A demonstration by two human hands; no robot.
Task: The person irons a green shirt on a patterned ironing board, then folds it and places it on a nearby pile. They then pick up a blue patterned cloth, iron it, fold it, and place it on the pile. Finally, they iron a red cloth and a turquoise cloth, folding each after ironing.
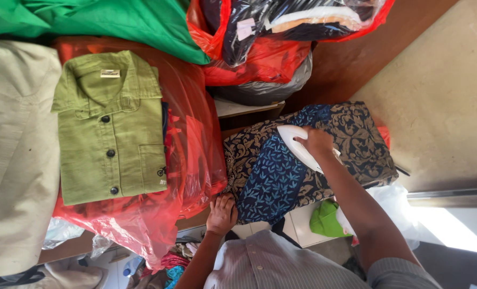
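Note:
A patterned cloth (pixel 270 176), blue leaf print in the middle and dark brown with pale scrolls around it, lies spread on a small surface. My right hand (pixel 316 142) grips the handle of a white clothes iron (pixel 294 142) that rests on the cloth, its tip pointing up and left. My left hand (pixel 221 213) lies flat on the near left edge of the cloth, fingers together, pressing it down.
A folded olive-green buttoned shirt (pixel 112 128) lies on red plastic bags (pixel 190 134) to the left. Beige fabric (pixel 13 150) is at far left, green fabric (pixel 104 18) at top. Bagged clothes (pixel 281 27) sit above. A green cloth (pixel 325 219) and white plastic lie below right.

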